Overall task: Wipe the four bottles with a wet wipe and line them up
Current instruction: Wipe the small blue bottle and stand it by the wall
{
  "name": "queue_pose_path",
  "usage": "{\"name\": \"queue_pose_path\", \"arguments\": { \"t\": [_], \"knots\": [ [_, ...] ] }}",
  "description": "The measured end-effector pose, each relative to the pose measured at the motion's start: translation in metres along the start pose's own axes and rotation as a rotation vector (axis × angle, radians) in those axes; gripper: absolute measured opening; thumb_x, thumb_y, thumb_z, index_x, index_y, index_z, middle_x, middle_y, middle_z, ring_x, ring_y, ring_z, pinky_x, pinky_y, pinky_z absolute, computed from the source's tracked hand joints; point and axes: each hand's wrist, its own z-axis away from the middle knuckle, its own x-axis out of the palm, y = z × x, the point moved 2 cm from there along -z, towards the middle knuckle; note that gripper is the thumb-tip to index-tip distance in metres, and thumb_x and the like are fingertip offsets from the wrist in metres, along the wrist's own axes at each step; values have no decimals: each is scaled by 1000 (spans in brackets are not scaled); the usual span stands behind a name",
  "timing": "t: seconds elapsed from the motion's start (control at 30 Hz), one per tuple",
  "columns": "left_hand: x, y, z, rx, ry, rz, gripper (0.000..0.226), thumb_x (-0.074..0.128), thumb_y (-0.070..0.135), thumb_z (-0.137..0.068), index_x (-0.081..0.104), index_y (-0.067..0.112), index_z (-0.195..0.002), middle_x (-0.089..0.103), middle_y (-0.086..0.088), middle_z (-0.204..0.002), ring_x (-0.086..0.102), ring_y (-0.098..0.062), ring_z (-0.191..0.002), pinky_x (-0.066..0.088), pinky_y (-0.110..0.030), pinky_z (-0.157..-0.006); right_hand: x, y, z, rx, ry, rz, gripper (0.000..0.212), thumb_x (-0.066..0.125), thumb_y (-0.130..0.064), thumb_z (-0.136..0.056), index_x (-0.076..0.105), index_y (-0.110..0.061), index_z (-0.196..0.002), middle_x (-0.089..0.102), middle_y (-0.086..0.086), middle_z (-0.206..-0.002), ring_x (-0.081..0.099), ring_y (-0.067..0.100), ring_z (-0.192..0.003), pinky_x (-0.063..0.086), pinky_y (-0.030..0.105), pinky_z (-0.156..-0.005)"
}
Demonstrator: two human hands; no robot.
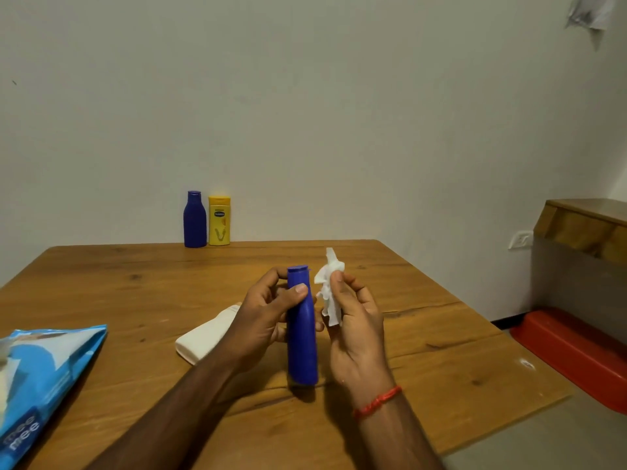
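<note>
The left hand (pixel 268 317) is wrapped around a tall blue bottle (pixel 302 340), thumb pressed across its upper front and fingers curled behind, holding it upright over the middle of the wooden table (pixel 135 293); whether its base touches the wood cannot be told. Just beside it, the right hand (pixel 356 327) pinches a crumpled white wet wipe (pixel 330 290) between thumb and fingers, close to the bottle's cap end but apart from it. A white bottle (pixel 207 337) lies on its side behind the left hand. At the table's far edge a shorter blue bottle (pixel 194 220) and a yellow bottle (pixel 219 221) stand upright side by side. A blue wipes pack (pixel 44 378) lies at the near left edge
</note>
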Motion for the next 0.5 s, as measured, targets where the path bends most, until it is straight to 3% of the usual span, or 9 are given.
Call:
{"name": "queue_pose_path", "arguments": {
  "t": [0.07, 0.13, 0.2, 0.27, 0.37, 0.5],
  "knots": [
    [-1, 1, 0, 21, 32, -54, 72, 87, 57, -62, 56, 26, -119, 75, -5, -96, 73, -31, -91, 61, -52, -74, 0, -1, 1, -157, -12, 241, 18, 73, -19, -86, 72, -23, -103, 77, -7, -97, 73, 10, -88, 60, 31, -74],
    [1, 2, 0, 42, 38, -94, 90, 88, 67, -49, 54, 25, -122, 76, -6, -95, 74, -26, -84, 61, -38, -68, 1, -5, 2, -325, -58, 480, 15, 73, -18, -87, 74, -31, -96, 76, -17, -96, 69, -2, -93, 58, 20, -75],
    [1, 3, -1, 60, 50, -96, 96, 88, 69, -46, 53, 24, -124, 76, -7, -97, 72, -23, -79, 59, -33, -65, 2, -8, 4, -409, -108, 582, 19, 74, -16, -87, 74, -32, -97, 76, -18, -95, 69, -3, -95, 57, 18, -76],
    [3, 3, -1, 61, 42, -92, 96, 84, 74, -48, 54, 25, -125, 75, -5, -99, 71, -20, -77, 59, -32, -65, 3, -8, 6, -500, -154, 673, 21, 73, -13, -87, 76, -26, -103, 75, -14, -101, 68, -3, -99, 56, 18, -82],
    [9, -1, 5, -16, 62, 9, 75, 61, 78, -71, 58, 27, -126, 74, -11, -110, 73, -22, -86, 62, -37, -72, 4, -4, 11, -673, -231, 942, 25, 70, -11, -91, 74, -18, -115, 67, -18, -112, 62, -7, -106, 52, 14, -92],
    [13, -7, 11, -159, 133, 235, 69, 35, 71, -84, 63, 18, -118, 76, -14, -98, 74, -25, -79, 63, -37, -66, 4, -5, 10, -639, -312, 1076, 30, 65, -14, -95, 68, -20, -125, 64, -23, -118, 56, -8, -109, 46, 11, -94]
  ]
}}
